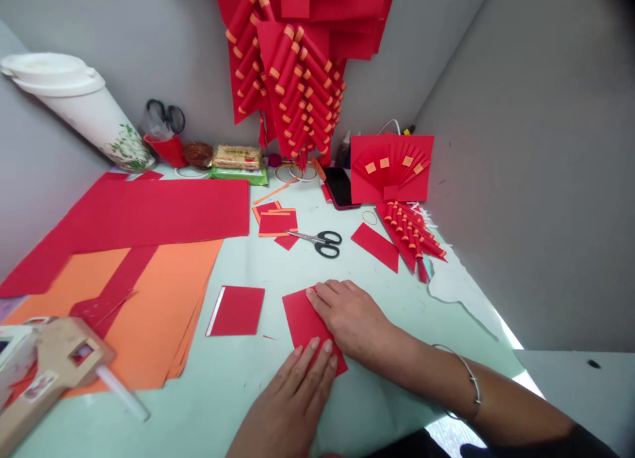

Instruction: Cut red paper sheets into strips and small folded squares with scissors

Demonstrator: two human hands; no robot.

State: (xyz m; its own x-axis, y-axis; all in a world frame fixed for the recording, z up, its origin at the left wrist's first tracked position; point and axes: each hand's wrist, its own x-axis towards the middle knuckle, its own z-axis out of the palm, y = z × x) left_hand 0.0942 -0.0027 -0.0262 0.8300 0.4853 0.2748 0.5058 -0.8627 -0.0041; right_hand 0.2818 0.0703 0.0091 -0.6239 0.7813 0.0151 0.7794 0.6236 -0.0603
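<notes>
A red paper sheet [299,316] lies at a slant on the table in front of me. My left hand [292,398] rests on its lower part, fingers stretched out flat and side by side. Across the sheet's upper right side lies my right hand [352,312], its fingers extended and slightly bent, pressing the paper down; its thumb is largely hidden. To the left is a red paper square [237,311] with a white strip along its left edge. Scissors [322,241] with black handles lie beyond my hands, their tips over small red and orange paper pieces [278,223].
Red sheets [169,210] and orange sheets [163,325] cover the left side. A hot glue gun [64,372] lies front left. At the back are a white lidded cup [84,107], a phone [341,186], a red fan card [391,169] and hanging paper firecrackers [302,87].
</notes>
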